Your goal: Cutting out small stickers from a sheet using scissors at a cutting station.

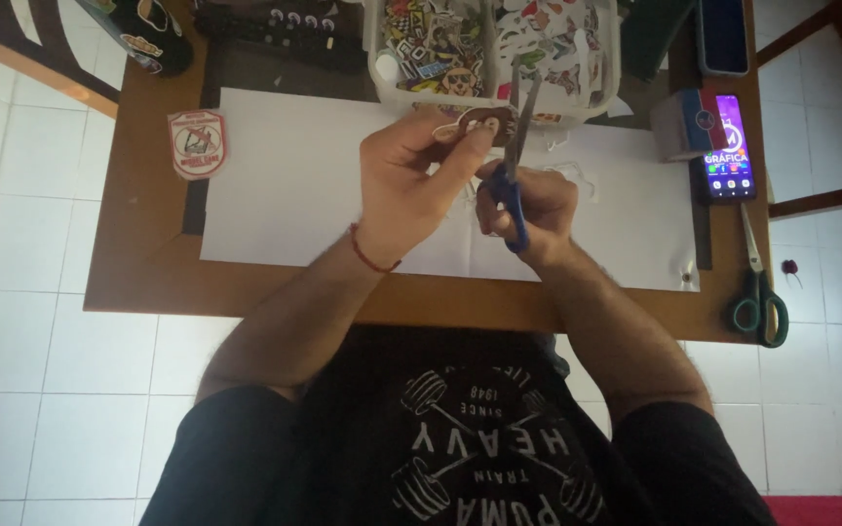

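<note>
My left hand [411, 180] pinches a small brown-and-white sticker cut-out [484, 122] between thumb and fingers above the white sheet [285, 185]. My right hand [528, 209] grips blue-handled scissors [516, 146]. Their blades point away from me, slightly apart, right beside the sticker's edge. Both hands hover over the middle of the wooden table [148, 273]. A red cord bracelet circles my left wrist.
A clear two-part bin [491, 49] full of stickers stands at the table's far edge. A shield-shaped sticker [197, 143] lies left. A phone [729, 148], a white box [679, 125] and green-handled scissors [758, 292] sit right. Paper scraps [582, 180] lie near my right hand.
</note>
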